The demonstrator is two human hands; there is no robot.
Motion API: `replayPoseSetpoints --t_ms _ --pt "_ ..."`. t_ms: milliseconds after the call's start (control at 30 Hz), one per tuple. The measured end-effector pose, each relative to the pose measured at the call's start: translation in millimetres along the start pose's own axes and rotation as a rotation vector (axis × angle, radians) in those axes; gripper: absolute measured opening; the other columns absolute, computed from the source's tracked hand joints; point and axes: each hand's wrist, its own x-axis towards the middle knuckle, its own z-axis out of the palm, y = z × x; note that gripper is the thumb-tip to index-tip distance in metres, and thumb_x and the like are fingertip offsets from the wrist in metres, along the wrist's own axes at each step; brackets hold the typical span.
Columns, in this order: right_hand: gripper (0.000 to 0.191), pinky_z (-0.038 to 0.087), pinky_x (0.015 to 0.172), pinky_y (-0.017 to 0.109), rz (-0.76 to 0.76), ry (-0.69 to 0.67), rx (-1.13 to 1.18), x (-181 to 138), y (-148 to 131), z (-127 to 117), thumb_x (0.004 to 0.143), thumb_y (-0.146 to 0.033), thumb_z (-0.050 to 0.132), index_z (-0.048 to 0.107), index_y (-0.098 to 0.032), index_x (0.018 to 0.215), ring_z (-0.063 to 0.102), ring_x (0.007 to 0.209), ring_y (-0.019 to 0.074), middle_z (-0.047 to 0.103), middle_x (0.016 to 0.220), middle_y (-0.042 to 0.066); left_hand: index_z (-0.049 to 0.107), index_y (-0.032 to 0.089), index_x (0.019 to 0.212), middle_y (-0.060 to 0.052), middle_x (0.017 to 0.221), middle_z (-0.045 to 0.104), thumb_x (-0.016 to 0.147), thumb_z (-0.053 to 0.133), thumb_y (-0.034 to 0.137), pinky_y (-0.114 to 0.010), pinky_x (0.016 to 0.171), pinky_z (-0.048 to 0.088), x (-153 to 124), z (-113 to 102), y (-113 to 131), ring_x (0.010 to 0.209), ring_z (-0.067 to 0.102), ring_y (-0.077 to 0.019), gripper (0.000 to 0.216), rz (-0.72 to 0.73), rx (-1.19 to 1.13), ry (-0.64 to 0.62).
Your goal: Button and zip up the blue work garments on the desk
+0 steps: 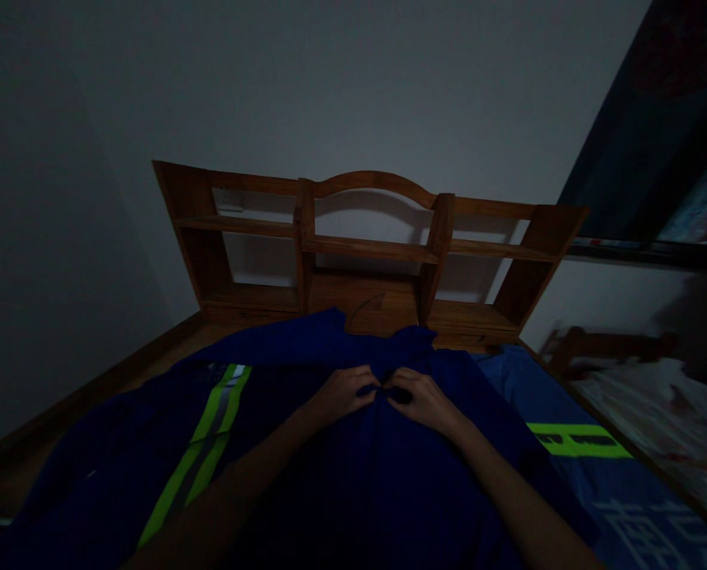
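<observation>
A dark blue work jacket with a yellow-green reflective stripe lies spread on a wooden desk in dim light. My left hand and my right hand meet at the jacket's middle near its collar. Both have curled fingers pinching the blue cloth, fingertips almost touching each other. Both forearms reach in from the bottom edge over the cloth.
A wooden shelf unit with open compartments stands at the back of the desk against a pale wall. A second blue garment with a yellow-green band lies at the right. The desk's wooden edge runs along the left.
</observation>
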Motion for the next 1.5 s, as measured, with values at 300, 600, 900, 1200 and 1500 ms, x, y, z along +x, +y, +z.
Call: replayPoseSetpoints --t_ms 300,600,900,1200,1500 --pt "0.018 0.045 0.080 0.026 0.006 0.003 0.029 2 3 3 0.084 -0.019 0.054 0.066 -0.022 0.096 0.059 0.088 0.0153 0.064 0.091 0.003 0.063 0.022 0.102 -0.002 0.096 0.060 0.089 0.048 0.030 -0.022 0.079 0.044 1 1 -7 0.089 0.058 -0.0126 0.021 0.013 -0.035 0.013" --pt "0.015 0.045 0.078 0.026 0.032 0.036 0.096 2 5 6 0.081 -0.019 0.056 0.066 -0.021 0.092 0.060 0.084 0.0150 0.065 0.089 0.002 0.058 0.021 0.110 -0.004 0.099 0.058 0.089 0.047 0.027 -0.022 0.076 0.043 -1 1 1 0.090 0.057 -0.0138 0.025 0.018 0.129 0.017" --pt "0.015 0.045 0.078 0.026 0.030 0.030 0.080 1 -2 0 0.082 -0.019 0.055 0.065 -0.021 0.093 0.060 0.085 0.0151 0.065 0.090 0.002 0.060 0.022 0.106 -0.003 0.094 0.058 0.088 0.046 0.027 -0.021 0.071 0.042 1 0 1 0.085 0.057 -0.0130 0.023 0.033 0.191 -0.037" --pt "0.017 0.045 0.080 0.026 0.034 0.005 0.131 0 0 3 0.085 -0.020 0.053 0.064 -0.023 0.097 0.060 0.089 0.0151 0.065 0.095 0.002 0.061 0.021 0.099 -0.002 0.091 0.059 0.089 0.046 0.027 -0.021 0.069 0.040 -1 -3 2 0.084 0.057 -0.0126 0.019 0.087 0.199 -0.125" --pt "0.015 0.044 0.077 0.025 0.050 -0.010 0.164 1 0 1 0.088 -0.022 0.050 0.063 -0.022 0.096 0.059 0.087 0.0145 0.063 0.094 0.002 0.060 0.020 0.099 -0.002 0.091 0.058 0.089 0.044 0.025 -0.021 0.071 0.041 0 -2 1 0.084 0.057 -0.0126 0.019 0.102 0.191 -0.121"
